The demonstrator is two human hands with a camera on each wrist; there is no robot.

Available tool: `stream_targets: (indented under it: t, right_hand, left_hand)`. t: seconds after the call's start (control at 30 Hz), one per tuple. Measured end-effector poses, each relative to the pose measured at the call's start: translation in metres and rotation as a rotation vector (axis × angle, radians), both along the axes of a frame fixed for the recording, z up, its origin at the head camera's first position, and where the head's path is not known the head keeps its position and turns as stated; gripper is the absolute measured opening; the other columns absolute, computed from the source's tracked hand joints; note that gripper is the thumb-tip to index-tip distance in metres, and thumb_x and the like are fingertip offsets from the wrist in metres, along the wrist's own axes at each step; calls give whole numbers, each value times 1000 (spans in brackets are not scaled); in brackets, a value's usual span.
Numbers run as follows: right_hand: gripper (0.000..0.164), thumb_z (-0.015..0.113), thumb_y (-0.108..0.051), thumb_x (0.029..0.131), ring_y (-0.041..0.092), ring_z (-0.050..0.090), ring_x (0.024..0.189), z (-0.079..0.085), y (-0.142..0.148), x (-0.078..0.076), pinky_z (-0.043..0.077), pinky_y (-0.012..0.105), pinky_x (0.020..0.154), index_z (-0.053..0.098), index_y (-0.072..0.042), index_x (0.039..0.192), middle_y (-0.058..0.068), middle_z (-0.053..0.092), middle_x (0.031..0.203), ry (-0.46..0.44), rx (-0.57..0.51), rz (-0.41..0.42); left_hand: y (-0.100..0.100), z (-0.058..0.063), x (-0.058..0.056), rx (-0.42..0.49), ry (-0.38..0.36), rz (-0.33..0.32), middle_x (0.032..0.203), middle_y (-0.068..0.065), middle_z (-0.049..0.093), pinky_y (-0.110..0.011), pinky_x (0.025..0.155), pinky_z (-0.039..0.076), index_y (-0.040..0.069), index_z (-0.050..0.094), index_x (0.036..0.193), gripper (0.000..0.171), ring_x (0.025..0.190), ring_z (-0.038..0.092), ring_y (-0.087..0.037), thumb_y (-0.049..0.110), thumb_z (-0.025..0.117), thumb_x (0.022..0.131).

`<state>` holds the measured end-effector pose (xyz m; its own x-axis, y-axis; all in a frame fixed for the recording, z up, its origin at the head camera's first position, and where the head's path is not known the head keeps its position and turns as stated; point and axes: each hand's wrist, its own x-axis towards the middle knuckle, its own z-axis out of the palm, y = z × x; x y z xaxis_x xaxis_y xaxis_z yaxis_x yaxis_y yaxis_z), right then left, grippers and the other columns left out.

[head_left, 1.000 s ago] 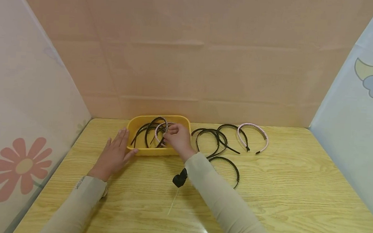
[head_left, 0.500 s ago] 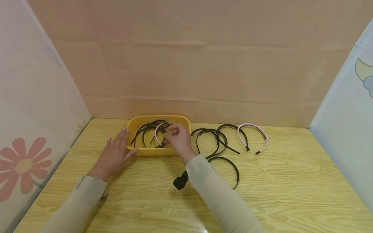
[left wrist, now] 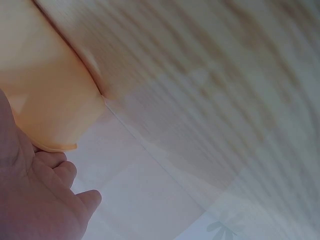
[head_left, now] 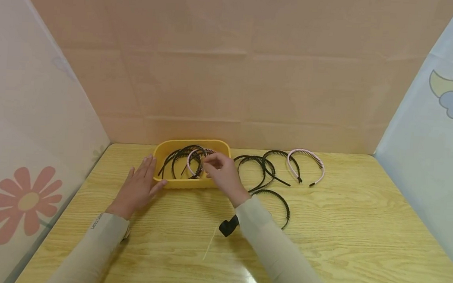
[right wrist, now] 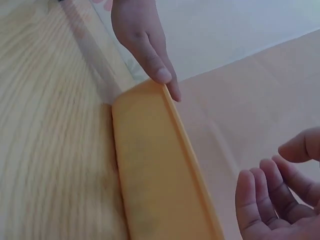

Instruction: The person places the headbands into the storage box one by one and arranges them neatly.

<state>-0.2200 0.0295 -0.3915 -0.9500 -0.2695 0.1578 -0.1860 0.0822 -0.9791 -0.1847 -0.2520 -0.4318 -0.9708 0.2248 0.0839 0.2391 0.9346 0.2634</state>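
Observation:
A yellow plastic bin [head_left: 185, 183] holds several hair headbands, black ones and a pink headband [head_left: 189, 156], overlapping one another. My left hand [head_left: 138, 190] rests against the bin's left end with fingers straight; its thumb lies at the front rim, as the right wrist view also shows. Over the bin's right end hovers my right hand [head_left: 226, 174], fingers loosely bent. In the right wrist view this hand [right wrist: 280, 200] has nothing between thumb and fingertips, above the bin's rim. From the left wrist, the bin's outer wall [left wrist: 55, 95] appears beside the fingers.
Right of the bin, several black headbands [head_left: 251, 157] overlap on the wooden table [head_left: 361, 236]. A second pink headband [head_left: 307, 152] lies farther right, and a black headband [head_left: 283, 200] nearer the front. A pinkish sheet [head_left: 252, 95] stands behind.
The black headband that my right hand held upright has come down among the others in the bin. My right hand has let go and shifted slightly right; the left hand stays put.

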Motion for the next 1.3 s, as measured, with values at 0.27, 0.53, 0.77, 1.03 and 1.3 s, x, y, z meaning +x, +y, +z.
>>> stream_targets:
  t: [0.27, 0.53, 0.77, 1.03, 1.3]
  right_hand:
    - [12, 62, -11, 99, 17, 63, 88, 13, 38, 8, 57, 33, 78, 71, -7, 107, 4, 68, 99, 245, 286, -76]
    - [14, 61, -7, 98, 24, 66, 89, 13, 81, 2, 59, 40, 77, 71, -2, 107, 10, 70, 98, 328, 351, -218]
    - [16, 59, -9, 101, 27, 65, 91, 9, 122, -5, 57, 44, 79, 69, 0, 110, 14, 69, 103, 341, 406, -314]
    - [21, 55, -8, 99, 30, 66, 89, 7, 169, -13, 55, 31, 74, 69, 4, 108, 18, 69, 99, 381, 489, -475]
    - [28, 49, -10, 99, 35, 65, 95, -3, 214, -17, 51, 40, 79, 67, 5, 115, 23, 68, 104, 256, 553, -617]
  left_hand:
    - [2, 1, 2, 6, 12, -4, 167, -26, 7, -68, 118, 10, -5, 5, 160, 88, 153, 8, -43, 54, 41, 107]
    - [3, 2, 2, -3, 19, 2, 166, -26, 8, -68, 118, 11, -5, 6, 160, 87, 153, 9, -43, 53, 42, 107]
    - [6, 6, 5, 1, 0, 0, 166, -27, 7, -68, 118, 10, -5, 5, 160, 87, 153, 9, -43, 53, 42, 107]
    - [7, 6, 5, 1, 0, -2, 167, -26, 7, -67, 119, 10, -5, 5, 160, 87, 154, 8, -43, 54, 41, 107]
    - [7, 4, 5, 0, 14, 1, 167, -26, 9, -68, 119, 10, -6, 7, 160, 87, 153, 9, -43, 53, 42, 107]
